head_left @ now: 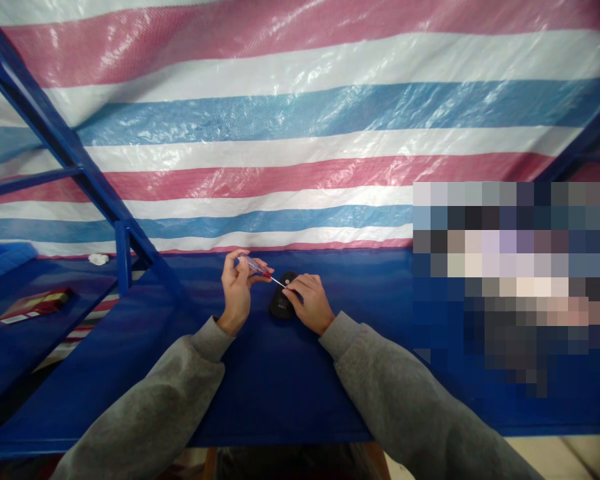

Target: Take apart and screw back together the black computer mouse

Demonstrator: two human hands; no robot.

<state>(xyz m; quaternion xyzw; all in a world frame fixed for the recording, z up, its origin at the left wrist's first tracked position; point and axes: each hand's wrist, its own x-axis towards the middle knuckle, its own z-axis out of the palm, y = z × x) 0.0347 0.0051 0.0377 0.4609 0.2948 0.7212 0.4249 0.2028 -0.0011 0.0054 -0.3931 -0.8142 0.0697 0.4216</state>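
Observation:
My left hand is closed around the clear, red-tipped handle of a screwdriver. The metal shaft slants down to the right, over a black computer mouse. That mouse lies underside up on the blue table, with small pale print and a light round spot on it. My right hand has its fingers pinched at the tip of the shaft, above the mouse's right edge. Whether a small part sits between those fingertips is too small to tell.
The blue tabletop stretches to both sides. Blue metal posts rise at the left. Beyond them lie a red box and a crumpled white piece. Striped plastic sheeting hangs behind. A blurred-out area covers the right side.

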